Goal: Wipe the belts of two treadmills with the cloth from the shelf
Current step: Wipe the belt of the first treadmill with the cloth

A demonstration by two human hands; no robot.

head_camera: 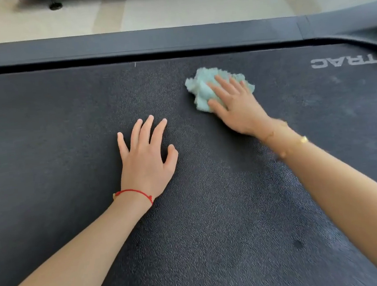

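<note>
A dark textured treadmill belt point(64, 123) fills most of the head view. A crumpled pale green cloth point(200, 88) lies on it right of centre. My right hand point(234, 105) presses flat on the cloth, fingers straight and spread over it. My left hand point(147, 156) rests flat on the bare belt to the left of the cloth, fingers spread, holding nothing. A red string circles the left wrist, and a gold bracelet the right wrist.
The treadmill's dark side rail point(149, 41) runs along the far edge of the belt. White lettering point(346, 61) is printed on the belt at the right. Beyond lies a pale floor point(191, 5), with dark equipment bases at the top edge.
</note>
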